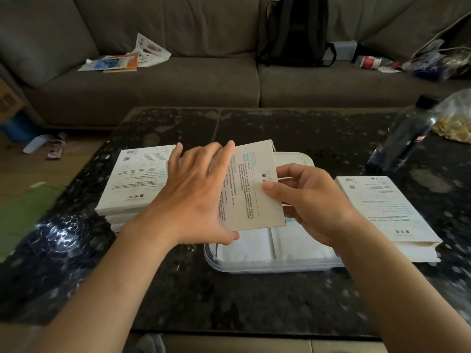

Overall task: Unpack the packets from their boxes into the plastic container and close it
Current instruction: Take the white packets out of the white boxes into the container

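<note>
A flat white box [251,189] with printed text hangs tilted above the clear plastic container [267,264]. My right hand [311,202] pinches the box's right edge with thumb and fingers. My left hand [193,194] lies against its left side, fingers spread and fairly straight, thumb under the lower corner. White packets [257,244] lie in the container. The container's white lid [295,159] rests behind it. A stack of white boxes [135,182] sits to the left. One opened box [390,215] lies to the right.
The dark speckled table [229,296] carries a dark bottle [405,138] and a clear bag of snacks [456,121] at the far right. Behind stands a grey sofa [178,80] with papers [127,57] and a black backpack [295,31].
</note>
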Demonstrator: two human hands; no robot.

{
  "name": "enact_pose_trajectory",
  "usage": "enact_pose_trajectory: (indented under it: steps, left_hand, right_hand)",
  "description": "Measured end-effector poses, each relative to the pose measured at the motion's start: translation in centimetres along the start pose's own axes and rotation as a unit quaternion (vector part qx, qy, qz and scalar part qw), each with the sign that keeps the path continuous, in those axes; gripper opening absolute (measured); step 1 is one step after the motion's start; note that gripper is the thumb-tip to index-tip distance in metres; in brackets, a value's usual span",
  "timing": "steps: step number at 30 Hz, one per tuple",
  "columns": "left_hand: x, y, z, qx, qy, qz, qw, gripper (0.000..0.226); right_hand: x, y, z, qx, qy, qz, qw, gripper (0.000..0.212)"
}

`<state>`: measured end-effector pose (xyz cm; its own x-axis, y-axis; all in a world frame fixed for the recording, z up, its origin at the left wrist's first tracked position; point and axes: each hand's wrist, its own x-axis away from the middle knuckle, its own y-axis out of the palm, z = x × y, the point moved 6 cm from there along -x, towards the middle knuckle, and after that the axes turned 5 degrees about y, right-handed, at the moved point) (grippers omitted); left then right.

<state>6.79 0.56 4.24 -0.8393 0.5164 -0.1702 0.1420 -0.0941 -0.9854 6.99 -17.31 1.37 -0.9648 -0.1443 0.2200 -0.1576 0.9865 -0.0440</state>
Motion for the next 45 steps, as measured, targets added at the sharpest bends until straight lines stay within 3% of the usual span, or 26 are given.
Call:
enact_pose_trajectory:
  steps: [7, 19, 25, 37, 45]
  left_hand:
    - [0.1, -0.1, 0.0, 0.007, 0.005, 0.014, 1.0, 0.138]
    - [0.2, 0.2, 1.6, -0.024, 0.031, 0.027, 0.999, 0.137]
    - [0.2, 0.2, 1.7, -0.031, 0.026, 0.032, 0.999, 0.137]
    - [0.1, -0.1, 1.5, -0.026, 0.023, 0.035, 0.999, 0.135]
    - [0.2, -0.1, 1.3, -0.027, 0.024, 0.029, 0.999, 0.133]
  right_hand:
    - [0.0, -1.6, -0.3, 0.115, -0.018, 0.021, 0.993, 0.011]
    - [-0.4, -2.0, -0.8, 0.303, -0.081, 0.067, 0.947, 0.035]
    - [-0.7, -1.8, -0.7, 0.287, -0.086, 0.071, 0.952, 0.034]
    - [-0.6, -1.8, -0.5, 0.126, -0.035, 0.021, 0.991, 0.022]
    - [-0.8, -1.8, -0.1, 0.102, 0.007, 0.012, 0.995, 0.023]
